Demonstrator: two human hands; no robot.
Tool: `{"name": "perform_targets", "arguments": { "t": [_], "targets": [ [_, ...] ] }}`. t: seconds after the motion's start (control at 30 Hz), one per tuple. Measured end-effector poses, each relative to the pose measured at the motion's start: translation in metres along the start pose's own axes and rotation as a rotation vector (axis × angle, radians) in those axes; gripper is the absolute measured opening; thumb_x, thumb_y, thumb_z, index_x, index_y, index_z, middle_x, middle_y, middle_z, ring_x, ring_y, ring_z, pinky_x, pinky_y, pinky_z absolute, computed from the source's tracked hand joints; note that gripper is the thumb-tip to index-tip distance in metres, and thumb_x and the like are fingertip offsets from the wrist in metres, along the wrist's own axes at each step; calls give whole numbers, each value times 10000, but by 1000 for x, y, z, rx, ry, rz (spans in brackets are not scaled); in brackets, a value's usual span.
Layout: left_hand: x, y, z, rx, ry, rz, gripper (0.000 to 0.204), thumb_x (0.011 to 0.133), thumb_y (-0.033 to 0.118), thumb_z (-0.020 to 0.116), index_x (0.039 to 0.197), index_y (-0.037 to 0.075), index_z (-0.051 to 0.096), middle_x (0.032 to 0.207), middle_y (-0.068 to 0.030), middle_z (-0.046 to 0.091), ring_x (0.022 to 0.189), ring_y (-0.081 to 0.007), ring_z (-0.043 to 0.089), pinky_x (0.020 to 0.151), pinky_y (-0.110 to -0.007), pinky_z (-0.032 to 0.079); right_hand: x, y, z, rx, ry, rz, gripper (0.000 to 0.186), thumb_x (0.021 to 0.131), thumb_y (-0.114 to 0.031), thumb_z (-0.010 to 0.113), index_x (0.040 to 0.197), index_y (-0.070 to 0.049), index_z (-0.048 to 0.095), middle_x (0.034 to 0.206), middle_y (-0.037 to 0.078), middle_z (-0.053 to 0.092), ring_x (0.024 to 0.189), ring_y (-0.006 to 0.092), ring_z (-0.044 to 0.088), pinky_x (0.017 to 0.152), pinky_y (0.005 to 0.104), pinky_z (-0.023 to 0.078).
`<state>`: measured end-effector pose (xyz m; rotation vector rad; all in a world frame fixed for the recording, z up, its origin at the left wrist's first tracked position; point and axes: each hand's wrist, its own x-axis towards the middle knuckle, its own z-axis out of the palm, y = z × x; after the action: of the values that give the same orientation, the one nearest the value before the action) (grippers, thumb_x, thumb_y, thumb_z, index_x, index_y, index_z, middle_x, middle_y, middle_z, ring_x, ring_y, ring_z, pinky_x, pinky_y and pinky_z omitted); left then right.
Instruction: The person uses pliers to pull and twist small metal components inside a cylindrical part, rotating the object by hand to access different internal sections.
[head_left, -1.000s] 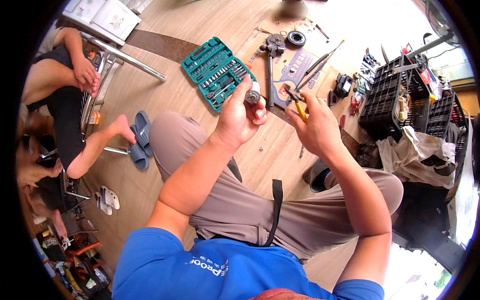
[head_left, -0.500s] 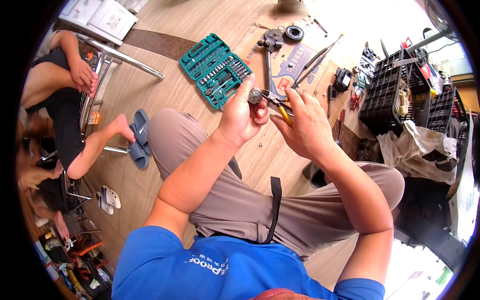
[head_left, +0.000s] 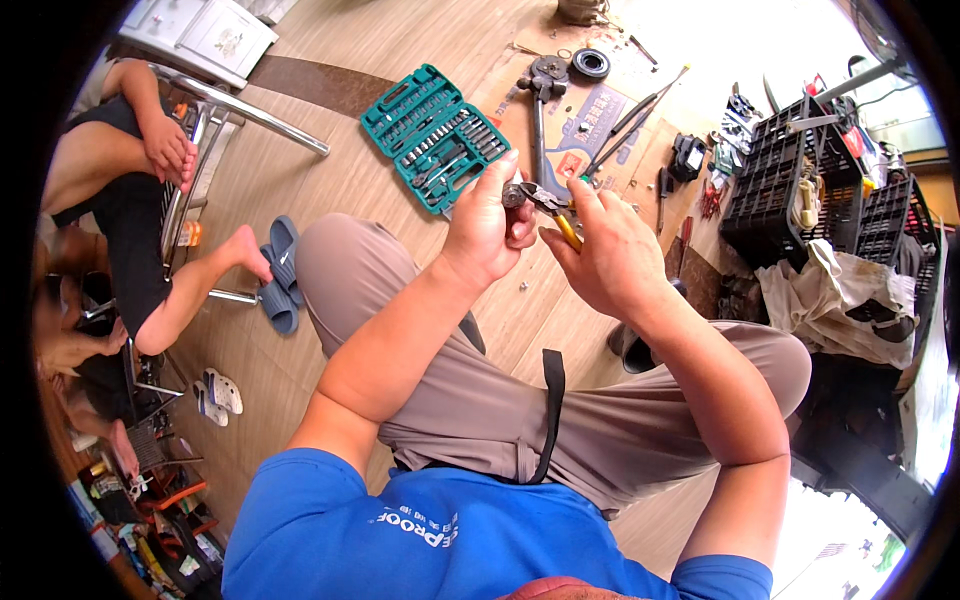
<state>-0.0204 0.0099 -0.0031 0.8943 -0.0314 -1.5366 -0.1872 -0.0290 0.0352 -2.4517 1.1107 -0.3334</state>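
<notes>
Pinched between the thumb and fingers of my left hand [head_left: 482, 232] is a small round dark metal part [head_left: 513, 195]. My right hand [head_left: 618, 248] is closed around pliers [head_left: 570, 232] with yellow handles. Their dark jaws reach left to the side of the metal part; whether they grip it I cannot tell. Both hands are raised in front of my knees. Just beyond my left hand, a green socket set case [head_left: 432, 138] lies open on the floor, with sockets and tools in its slots.
Flattened cardboard [head_left: 508, 100] bears a long-handled metal tool [head_left: 540, 130], a black ring-shaped part [head_left: 590, 65] and long-handled cutters [head_left: 640, 112]. Black plastic crates [head_left: 765, 185] stand at the right. A person [head_left: 140, 200] sits at the left by a metal frame, near blue slippers [head_left: 280, 275].
The metal part has turned slightly in my left hand, and the pliers' jaws have shifted a little against it. Both hands otherwise stay in nearly the same place.
</notes>
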Motion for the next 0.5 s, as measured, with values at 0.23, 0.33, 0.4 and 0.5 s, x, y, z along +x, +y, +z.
{"name": "perform_targets", "arguments": {
  "t": [0.23, 0.33, 0.4, 0.5],
  "targets": [
    [-2, 0, 0, 91, -29, 102, 254, 974, 308, 533, 851, 86, 533, 539, -21, 488, 380, -105, 389, 356, -243, 280, -2, -2, 4, -24, -6, -6, 483, 893, -354, 653, 1216, -23, 512, 939, 186, 609, 873, 362, 654, 741, 469, 525],
    [-2, -1, 2, 102, -29, 106, 252, 972, 297, 531, 841, 82, 534, 527, -16, 477, 376, -99, 380, 354, -239, 278, -2, 4, 10, -34, 50, -33, 406, 900, -362, 641, 1121, -34, 549, 901, 184, 616, 839, 370, 659, 726, 477, 527],
    [-2, -1, 2, 109, -16, 91, 252, 969, 298, 534, 836, 85, 537, 524, -15, 472, 374, -100, 374, 355, -239, 276, -1, 4, 10, -40, 4, 5, 369, 907, -372, 630, 1050, -39, 555, 885, 189, 622, 822, 377, 659, 721, 481, 526],
    [-2, 1, 1, 111, 0, 39, 256, 961, 314, 546, 832, 93, 541, 524, -13, 469, 372, -104, 369, 358, -242, 276, 2, 2, 9, -36, -76, 48, 346, 917, -381, 615, 966, -45, 548, 868, 197, 629, 804, 387, 658, 717, 487, 525]
  ]
}}
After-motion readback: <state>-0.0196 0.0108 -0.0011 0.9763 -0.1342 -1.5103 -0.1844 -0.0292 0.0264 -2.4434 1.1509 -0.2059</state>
